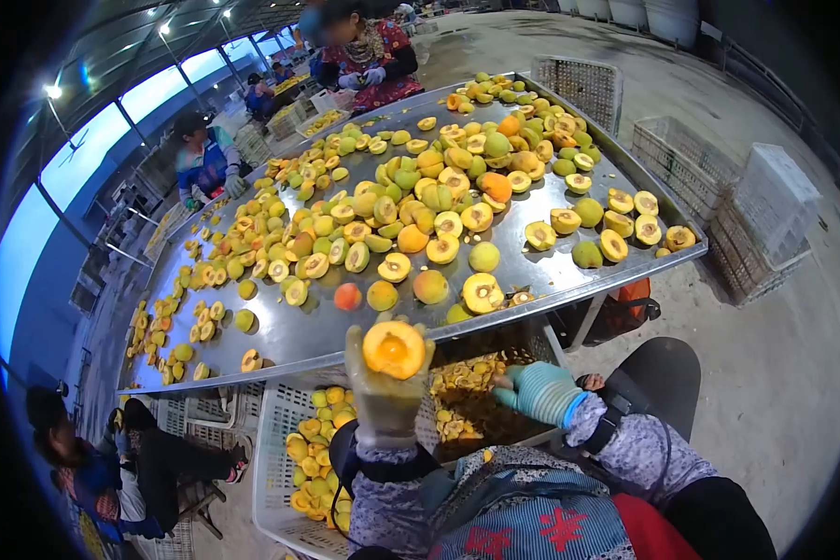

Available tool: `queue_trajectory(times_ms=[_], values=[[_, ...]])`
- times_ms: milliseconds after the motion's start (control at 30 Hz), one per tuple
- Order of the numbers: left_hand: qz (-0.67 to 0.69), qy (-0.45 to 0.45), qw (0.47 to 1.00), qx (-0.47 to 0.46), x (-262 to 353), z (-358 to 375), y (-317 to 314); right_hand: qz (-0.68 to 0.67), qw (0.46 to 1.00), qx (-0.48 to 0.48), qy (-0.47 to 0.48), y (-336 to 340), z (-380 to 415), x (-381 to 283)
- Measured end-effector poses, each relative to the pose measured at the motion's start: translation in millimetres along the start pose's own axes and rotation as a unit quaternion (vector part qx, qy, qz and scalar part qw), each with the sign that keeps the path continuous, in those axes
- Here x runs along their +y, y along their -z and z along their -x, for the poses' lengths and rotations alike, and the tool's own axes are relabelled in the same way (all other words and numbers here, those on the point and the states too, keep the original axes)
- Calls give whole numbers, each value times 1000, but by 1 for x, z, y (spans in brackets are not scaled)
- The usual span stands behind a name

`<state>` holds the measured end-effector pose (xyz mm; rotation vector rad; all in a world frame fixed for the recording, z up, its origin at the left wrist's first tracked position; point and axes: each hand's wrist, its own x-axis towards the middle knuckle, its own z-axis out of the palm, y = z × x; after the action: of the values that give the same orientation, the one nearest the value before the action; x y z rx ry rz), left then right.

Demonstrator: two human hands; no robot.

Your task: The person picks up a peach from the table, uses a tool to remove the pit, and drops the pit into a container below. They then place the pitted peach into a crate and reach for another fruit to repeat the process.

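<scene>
My left hand (387, 397), in a pale, see-through glove, is closed on a peach half (394, 349), its orange cut face and hollow turned up toward me. The hand is just off the front edge of the metal table (299, 341). My right hand (539, 392), in a teal glove, has its fingers curled above a crate of fruit scraps (467, 373). What it grips is hidden; a small brownish thing shows by its thumb side. On the table lie many whole and halved peaches (429, 196), several with pits showing.
Below my left hand stands a white crate (275, 467) of peach halves. Stacked plastic crates (756, 224) stand on the floor to the right. Co-workers are across the table and at lower left. A table leg (586, 322) and an orange-black bag (625, 313) are under the right end.
</scene>
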<state>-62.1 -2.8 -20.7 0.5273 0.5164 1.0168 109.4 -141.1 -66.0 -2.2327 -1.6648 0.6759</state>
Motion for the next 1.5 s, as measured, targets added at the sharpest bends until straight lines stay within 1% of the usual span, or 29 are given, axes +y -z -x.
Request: queue_trajectory(times_ms=[67,133,200,233,267,300,367,400,433,467,500,533,567,667,700,733,800,833,867,933,967,1000,1067,1100,1133,1200,1333,1400,1500], values=[[-158,-146,976,30,20,6,26,9,999,6,-41,-3,-6,6],[-265,-213,939,40,65,24,62,-31,995,96,-25,-2,-6,9],[-296,-213,927,82,119,50,75,-61,991,121,-1,10,-2,-1],[-497,-226,814,198,147,50,102,-83,990,117,5,11,-2,-3],[-665,-225,645,301,164,49,120,-105,988,112,11,9,-4,-6],[-668,-225,642,302,161,44,112,-126,988,93,7,6,-6,-9],[-628,-306,690,187,142,20,75,-127,989,71,28,8,-6,-21],[-534,-296,789,74,117,3,52,-116,990,65,41,6,-6,-22],[-603,-269,750,27,99,-22,37,-112,990,64,47,4,-7,-21],[-664,-251,704,-26,76,-30,-14,-112,991,66,45,6,-7,-20],[-685,-194,695,-101,54,-59,-29,-110,991,63,45,10,-5,-21],[-695,-181,689,-94,27,-66,-53,-108,991,62,45,12,-4,-19],[-718,-286,602,-200,3,-109,-35,-116,986,106,58,9,-5,-15],[-840,-219,437,-237,-31,-151,-24,-114,981,145,62,13,-4,-7],[-817,-285,439,-240,-30,-156,-22,-124,980,144,59,19,-3,-7],[-816,-285,439,-244,-29,-159,-19,-124,980,145,56,23,-4,-7],[-639,-110,747,-145,-23,-156,-16,-145,969,193,60,30,-6,-9],[-425,-2,898,-109,-14,-135,-28,-147,968,193,61,34,-8,-12],[-428,-3,897,-107,-13,-129,-18,-169,962,208,61,38,-10,-16],[-324,-58,927,-178,-6,-108,-16,-191,955,218,65,36,-16,-22],[-389,-85,897,-194,-5,-80,-24,-190,951,230,81,32,-21,-24],[-388,-87,897,-190,-6,-65,-32,-189,947,243,96,29,-24,-26],[-274,-58,930,-237,-4,-46,-39,-211,940,247,103,28,-26,-34],[-406,-75,882,-225,-1,-43,-42,-211,938,250,112,26,-28,-35],[-406,-73,882,-226,-1,-41,-43,-210,936,254,120,25,-29,-36],[-349,-16,921,-173,-2,-39,-45,-204,945,230,107,30,-27,-39],[-405,-28,902,-146,-8,-32,-50,-189,962,178,89,33,-28,-39],[-391,-70,912,-98,-13,-29,-52,-184,962,175,103,32,-28,-38],[-352,-40,933,-67,-9,-18,-63,-185,964,156,106,33,-28,-40]])
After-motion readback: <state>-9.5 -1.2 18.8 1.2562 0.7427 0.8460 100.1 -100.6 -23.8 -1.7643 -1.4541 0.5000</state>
